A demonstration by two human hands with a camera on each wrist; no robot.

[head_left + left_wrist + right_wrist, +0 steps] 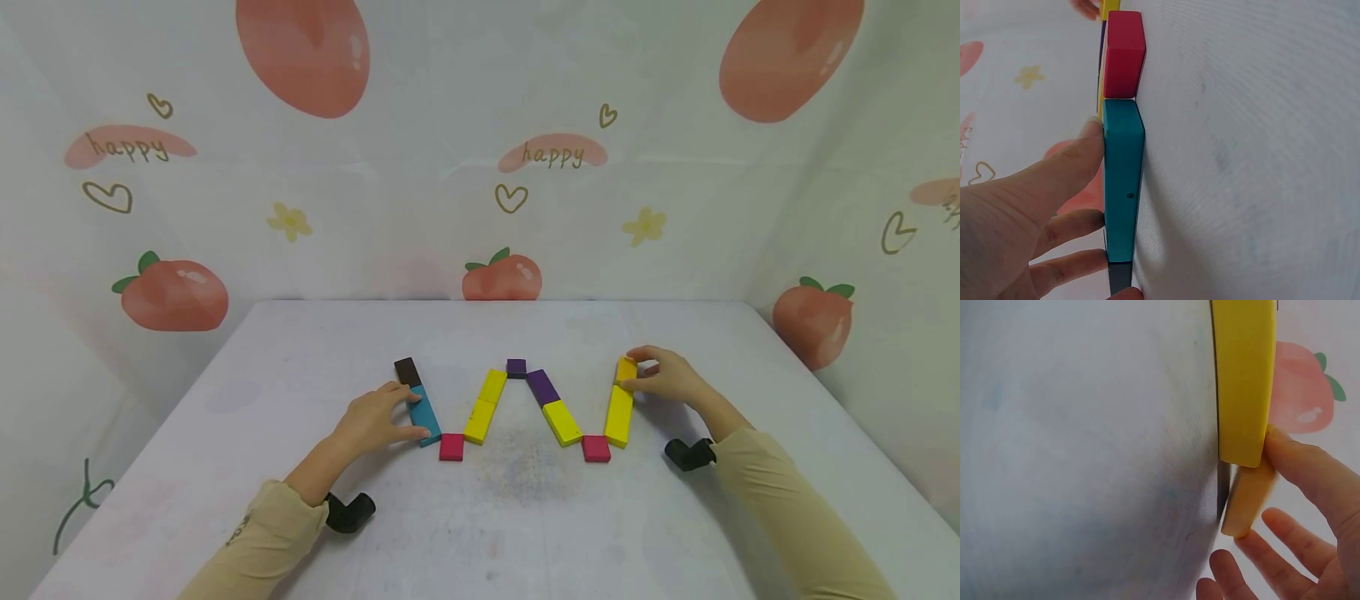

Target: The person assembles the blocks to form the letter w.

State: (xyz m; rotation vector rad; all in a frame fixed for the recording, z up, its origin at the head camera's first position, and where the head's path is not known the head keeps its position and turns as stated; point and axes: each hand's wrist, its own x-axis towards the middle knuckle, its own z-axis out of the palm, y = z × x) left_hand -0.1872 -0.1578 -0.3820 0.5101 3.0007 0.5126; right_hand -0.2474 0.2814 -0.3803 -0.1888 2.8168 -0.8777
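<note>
My left hand (372, 421) rests thumb and fingertips on a long blue block (1124, 181), which lies end to end with a dark brown block (407, 372). Its fingers are fairly straight. My right hand (666, 377) pinches an orange-yellow block (1250, 494) between thumb and finger. That block is tilted, with a gap beneath it, at the far end of a long yellow block (1244, 381). Red blocks (452, 447) (596, 448), yellow blocks (486, 406) (562, 422), a purple block (543, 387) and a small dark purple block (516, 368) continue the zigzag row.
The white tabletop (480, 533) carries faint stains. Behind it hangs a white cloth (420, 183) printed with peaches, hearts and flowers. Black wrist-worn devices (351, 512) (688, 455) stick out near both sleeves, close above the table.
</note>
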